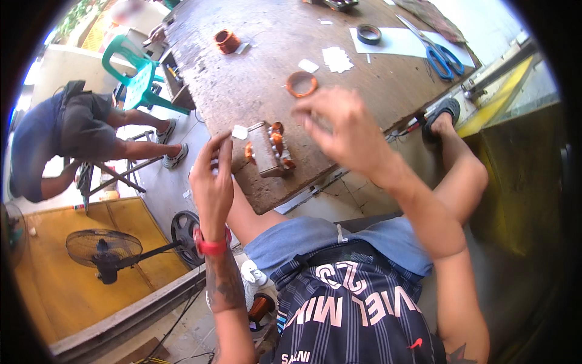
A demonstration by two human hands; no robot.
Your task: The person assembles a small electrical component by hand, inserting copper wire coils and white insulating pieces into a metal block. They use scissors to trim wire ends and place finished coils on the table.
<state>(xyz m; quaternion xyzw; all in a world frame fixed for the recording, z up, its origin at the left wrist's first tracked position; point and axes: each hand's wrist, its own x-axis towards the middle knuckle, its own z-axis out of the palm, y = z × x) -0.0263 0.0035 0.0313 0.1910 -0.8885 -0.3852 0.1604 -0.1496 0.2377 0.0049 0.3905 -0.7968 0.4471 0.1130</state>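
A small metal motor core [268,149] wound with copper coils sits near the front edge of a worn brown workbench [254,79]. My left hand [213,179] hovers just left of it, fingers pinched on a small white paper slip [240,131]. My right hand [342,127] is raised above and to the right of the core, fingers curled loosely and apart, with nothing visibly in it. A loose copper wire ring [302,84] lies on the bench just beyond my right hand.
Further back lie a copper coil [227,40], white paper scraps [337,59], a tape roll [368,33] and blue-handled scissors [441,57] on white paper. A seated person [73,133] and green plastic chair [136,76] are left; a fan [104,249] stands below.
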